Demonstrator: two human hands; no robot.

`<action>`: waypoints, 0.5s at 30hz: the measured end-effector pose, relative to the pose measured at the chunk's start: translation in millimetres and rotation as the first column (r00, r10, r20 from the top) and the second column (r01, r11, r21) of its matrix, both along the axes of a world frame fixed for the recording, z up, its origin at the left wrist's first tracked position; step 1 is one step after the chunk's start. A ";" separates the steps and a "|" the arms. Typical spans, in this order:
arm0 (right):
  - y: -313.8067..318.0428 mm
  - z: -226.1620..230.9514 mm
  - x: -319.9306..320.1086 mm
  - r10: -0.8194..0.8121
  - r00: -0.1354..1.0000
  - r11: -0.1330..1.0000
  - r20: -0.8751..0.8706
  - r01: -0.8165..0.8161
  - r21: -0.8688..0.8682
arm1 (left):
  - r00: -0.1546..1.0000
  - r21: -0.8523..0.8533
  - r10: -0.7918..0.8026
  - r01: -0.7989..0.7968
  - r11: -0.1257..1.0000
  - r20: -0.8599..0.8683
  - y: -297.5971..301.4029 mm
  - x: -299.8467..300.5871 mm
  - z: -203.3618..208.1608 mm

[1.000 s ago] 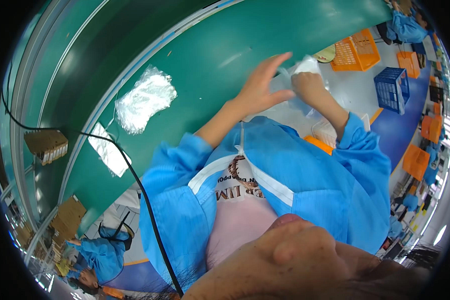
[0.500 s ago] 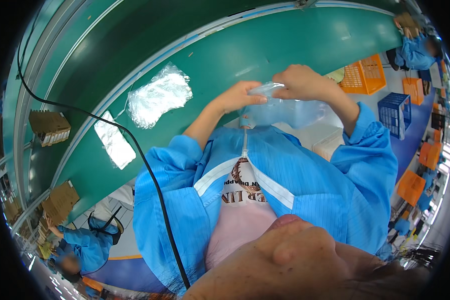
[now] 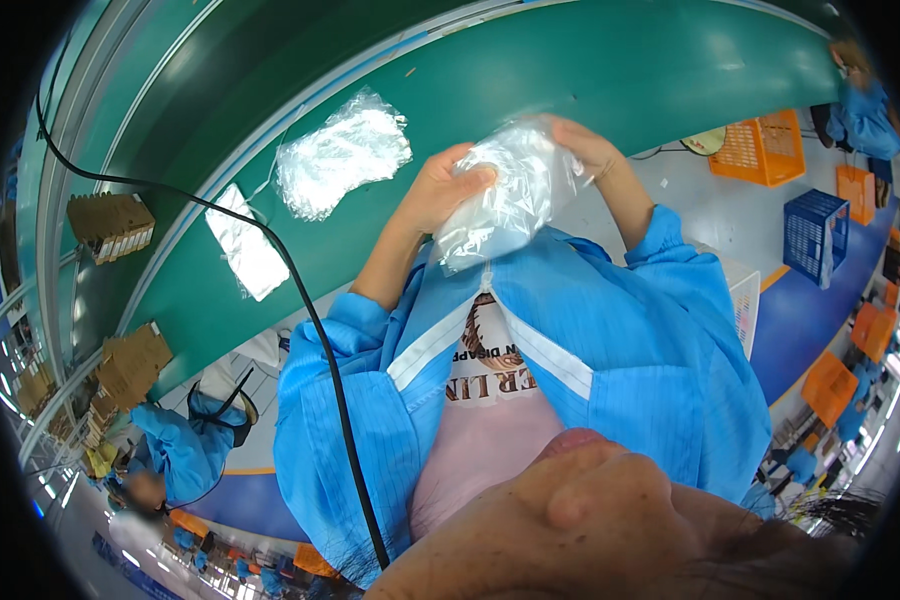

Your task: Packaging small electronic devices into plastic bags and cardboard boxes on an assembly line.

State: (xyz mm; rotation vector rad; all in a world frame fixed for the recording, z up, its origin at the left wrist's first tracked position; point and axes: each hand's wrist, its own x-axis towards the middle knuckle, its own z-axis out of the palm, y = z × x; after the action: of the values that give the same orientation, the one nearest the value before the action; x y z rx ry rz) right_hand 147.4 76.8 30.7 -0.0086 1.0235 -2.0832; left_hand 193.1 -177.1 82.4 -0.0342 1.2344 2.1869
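Note:
Between my two hands is a clear plastic bag (image 3: 515, 195), crinkled and shiny, held up over the near edge of the green table. My left hand (image 3: 448, 188) closes on the bag's left side, its thumb lying across the film. At the bag's upper right, my right hand (image 3: 585, 148) grips the film, its fingertips partly hidden behind the plastic. A loose pile of clear plastic bags (image 3: 342, 155) lies on the table to the left of my left hand. Beside that pile is a flat, silvery-white packet (image 3: 248, 243).
A black cable (image 3: 300, 285) hangs across the left of the view. Brown cardboard boxes (image 3: 110, 228) stand at far left. On the right are an orange crate (image 3: 760, 150) and a blue crate (image 3: 815, 235). Co-workers in blue sit at left (image 3: 182, 450) and far right (image 3: 863, 115).
The bag has come up and leftward, and more of its film now spreads between my hands. My right hand has moved up a little, and my left hand slightly left.

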 end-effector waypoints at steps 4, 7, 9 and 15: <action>-68.0 68.2 -7.4 0.194 0.786 0.325 -0.588 0.514 0.794 | 0.946 -0.503 0.236 -0.318 0.804 -0.220 -1.5 -1.9 -63.1; -150.4 76.1 40.4 0.634 -0.091 0.407 -0.768 0.883 0.232 | 0.754 0.169 0.537 -0.514 0.841 -0.379 1.7 22.8 -158.7; -143.7 69.4 22.3 0.596 -0.045 0.403 -0.802 0.881 0.250 | 0.865 0.402 0.480 -0.495 0.770 0.145 26.7 5.6 -108.6; -148.3 72.5 3.9 0.265 0.203 0.339 -0.942 0.896 0.288 | 0.910 0.584 0.264 -0.408 0.702 0.320 0.3 -23.1 -80.6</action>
State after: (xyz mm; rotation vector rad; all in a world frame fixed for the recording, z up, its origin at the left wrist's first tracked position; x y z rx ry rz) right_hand 151.3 -71.5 103.2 -0.5889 3.2403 -1.4003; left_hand 170.0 -176.8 1.8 -0.2261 0.3139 2.7400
